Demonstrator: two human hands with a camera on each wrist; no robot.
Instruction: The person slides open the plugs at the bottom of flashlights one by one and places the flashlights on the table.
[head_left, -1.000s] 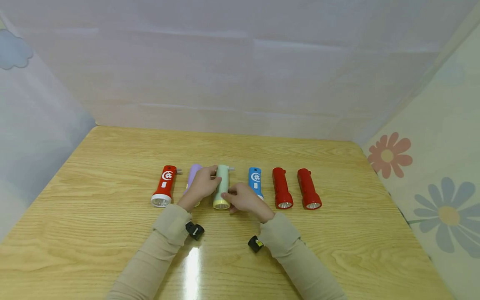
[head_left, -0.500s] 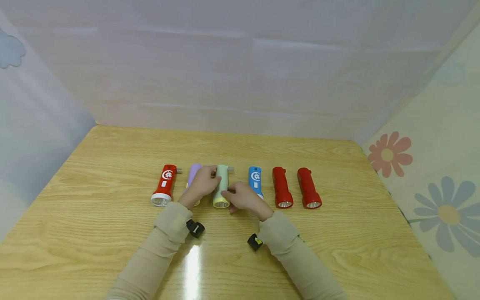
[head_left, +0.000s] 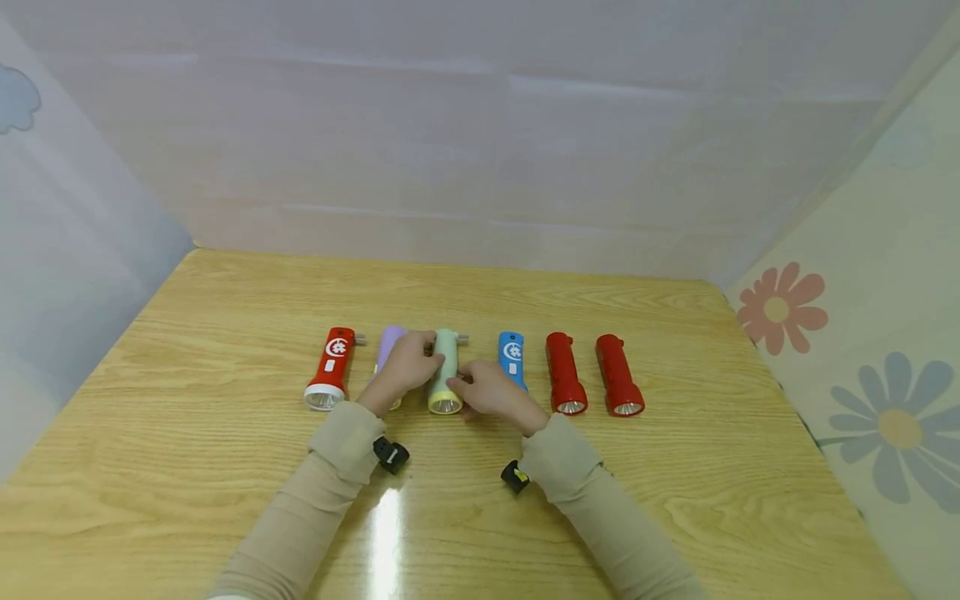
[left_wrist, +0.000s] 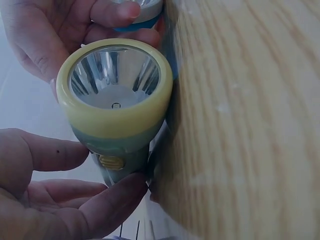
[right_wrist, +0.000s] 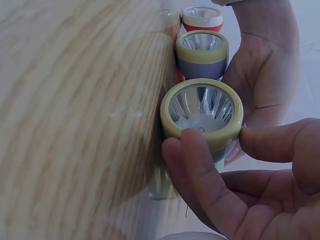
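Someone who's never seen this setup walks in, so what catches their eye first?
Probably the pale green flashlight near the middle of the row, gripped by both the left hand and the right hand. Then perhaps the red-and-white flashlight at the row's left end, and the red flower on the right-hand wall.

Soft light, white glare streak on tabletop [head_left: 386, 533], dimmer wrist views
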